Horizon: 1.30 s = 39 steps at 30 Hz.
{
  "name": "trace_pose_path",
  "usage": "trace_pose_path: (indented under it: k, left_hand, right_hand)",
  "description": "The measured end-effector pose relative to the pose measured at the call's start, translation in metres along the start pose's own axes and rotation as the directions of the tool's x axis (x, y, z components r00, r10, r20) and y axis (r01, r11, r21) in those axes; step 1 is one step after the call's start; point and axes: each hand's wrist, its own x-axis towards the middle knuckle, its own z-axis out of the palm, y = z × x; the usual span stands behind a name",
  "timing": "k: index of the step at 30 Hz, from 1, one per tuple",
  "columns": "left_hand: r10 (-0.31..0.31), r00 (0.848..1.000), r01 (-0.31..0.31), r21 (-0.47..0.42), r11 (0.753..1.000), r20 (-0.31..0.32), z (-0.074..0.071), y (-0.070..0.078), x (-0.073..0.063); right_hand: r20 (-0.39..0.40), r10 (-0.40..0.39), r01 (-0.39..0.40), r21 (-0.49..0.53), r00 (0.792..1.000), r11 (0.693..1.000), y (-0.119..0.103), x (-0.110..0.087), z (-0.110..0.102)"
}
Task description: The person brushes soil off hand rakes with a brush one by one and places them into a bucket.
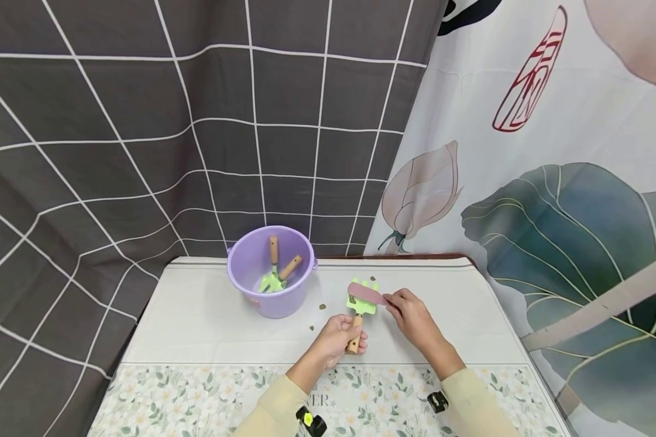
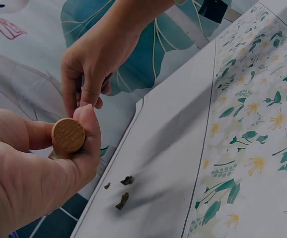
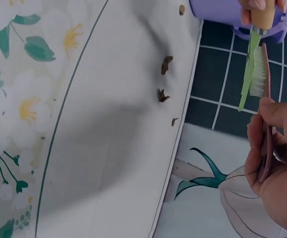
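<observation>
My left hand (image 1: 336,341) grips the wooden handle of a small green hand rake (image 1: 369,308), its tines pointing away from me. A pink brush (image 1: 364,293) lies across the rake's head, held by its handle in my right hand (image 1: 413,317). In the right wrist view the brush's white bristles (image 3: 258,74) face the green rake head (image 3: 248,79) and press close along it. From the left wrist, the round end of the wooden handle (image 2: 68,135) shows between thumb and fingers, while the rake's head is hidden behind the hand.
A purple bucket (image 1: 277,306) stands at the back left, holding a green garden fork (image 1: 272,283) and another wooden-handled tool (image 1: 291,266). Several brown crumbs (image 3: 167,65) are scattered on the white tabletop (image 1: 208,315). A floral cloth (image 1: 197,400) covers the near edge.
</observation>
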Motion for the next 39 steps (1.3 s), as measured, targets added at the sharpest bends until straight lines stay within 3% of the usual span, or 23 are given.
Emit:
trace_pose_path:
  k: [13,24,39]
  left_hand:
    - [-0.002,1.000,0.002,0.003,1.000,0.005,0.000,0.002,-0.002]
    - [-0.002,1.000,0.002,-0.007,1.000,0.005,0.000,0.006,0.000]
    - [0.003,1.000,-0.003,-0.003,1.000,0.005,0.001,0.005,0.002]
  right_hand:
    - [-0.021,0.061,-0.060,0.032,0.998,0.998,0.003,0.004,-0.012]
    - [0.059,-0.020,0.018,0.042,0.998,0.999,-0.003,-0.005,-0.017]
    - [0.032,-0.064,0.067,-0.081,0.997,0.994,-0.002,0.001,-0.013]
